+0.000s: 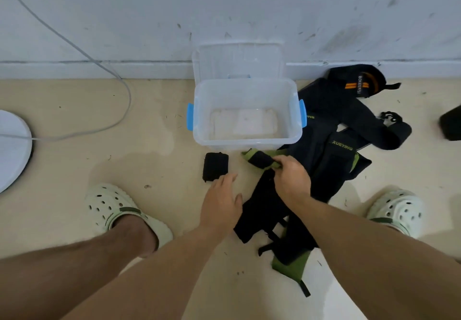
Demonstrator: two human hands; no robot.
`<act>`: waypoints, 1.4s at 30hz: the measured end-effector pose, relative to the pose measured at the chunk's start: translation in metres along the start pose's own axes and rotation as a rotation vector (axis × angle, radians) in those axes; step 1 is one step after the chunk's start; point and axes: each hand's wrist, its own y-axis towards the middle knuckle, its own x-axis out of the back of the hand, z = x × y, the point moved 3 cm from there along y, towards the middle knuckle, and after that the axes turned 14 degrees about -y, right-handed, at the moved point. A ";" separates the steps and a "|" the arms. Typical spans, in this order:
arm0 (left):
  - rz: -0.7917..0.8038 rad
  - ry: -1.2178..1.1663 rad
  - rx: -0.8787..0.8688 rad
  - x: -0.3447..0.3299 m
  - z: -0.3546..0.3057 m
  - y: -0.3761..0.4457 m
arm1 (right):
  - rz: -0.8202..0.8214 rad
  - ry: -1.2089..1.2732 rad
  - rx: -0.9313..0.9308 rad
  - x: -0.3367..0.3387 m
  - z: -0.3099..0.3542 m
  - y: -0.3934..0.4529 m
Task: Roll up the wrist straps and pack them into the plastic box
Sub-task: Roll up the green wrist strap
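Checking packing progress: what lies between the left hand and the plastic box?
In the head view, one rolled black strap lies on the floor between the left hand and the plastic box.

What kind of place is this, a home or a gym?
Probably a plain room in a home: a bare tiled floor, a scuffed white wall with a skirting board, and a grey cable running to a round white base. The slippers suggest indoors.

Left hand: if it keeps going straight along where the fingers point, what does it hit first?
Likely the rolled black strap. The left hand is open, fingers aimed up the frame with the tips near the roll's close right corner. Its height above the floor is unclear. Beyond stands the plastic box.
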 end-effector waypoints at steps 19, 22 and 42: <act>-0.010 -0.195 -0.403 0.135 -0.249 -0.053 | -0.310 0.422 0.348 0.315 0.045 -0.133; 0.052 -0.251 -0.398 0.158 -0.266 -0.071 | -0.197 0.491 0.393 0.337 0.049 -0.153; 0.274 -0.978 0.238 0.159 -0.258 -0.098 | -0.242 0.411 0.466 0.285 0.056 -0.179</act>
